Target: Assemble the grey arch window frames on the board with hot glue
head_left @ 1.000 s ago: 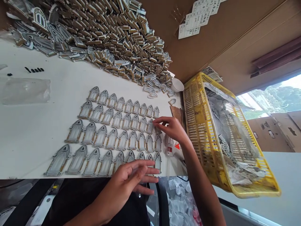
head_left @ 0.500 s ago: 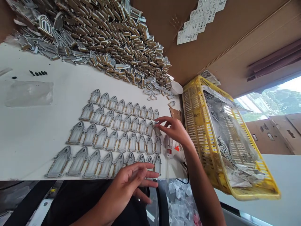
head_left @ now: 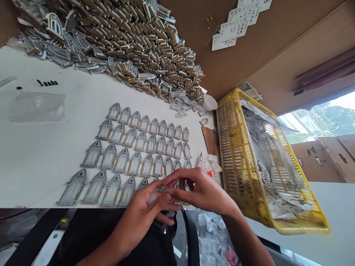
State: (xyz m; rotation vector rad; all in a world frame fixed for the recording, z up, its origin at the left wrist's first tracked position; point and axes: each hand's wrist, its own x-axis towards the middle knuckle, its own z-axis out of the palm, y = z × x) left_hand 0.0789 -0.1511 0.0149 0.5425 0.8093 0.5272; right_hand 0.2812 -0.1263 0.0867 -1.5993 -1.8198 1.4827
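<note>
Four rows of small grey arched window-shaped pieces (head_left: pixel 93 154) with pale panes lie on the white table (head_left: pixel 36 159). Over the right part of the front row, my two hands meet. My left hand (head_left: pixel 146 208) is curled, palm up, with a small whitish translucent thing (head_left: pixel 153 198) partly showing between thumb and fingers; its kind is unclear. Fingers of my right hand (head_left: pixel 202 190) are bent and brought together at the left fingertips. What they pinch, if anything, is hidden. Both hands cover several pieces of the front rows.
A big heap of the same arched pieces (head_left: pixel 133 40) fills the back. To the right stand a yellow plastic crate (head_left: pixel 231 147) and a white bowl (head_left: pixel 210 102). A white-nozzled tool (head_left: pixel 200 160) lies beside the rows. A clear plastic bag (head_left: pixel 37 107) lies left.
My right hand has left the right end of the second row and come down and toward me to meet my left hand. The left has stayed nearly in place, its fingers now more curled.
</note>
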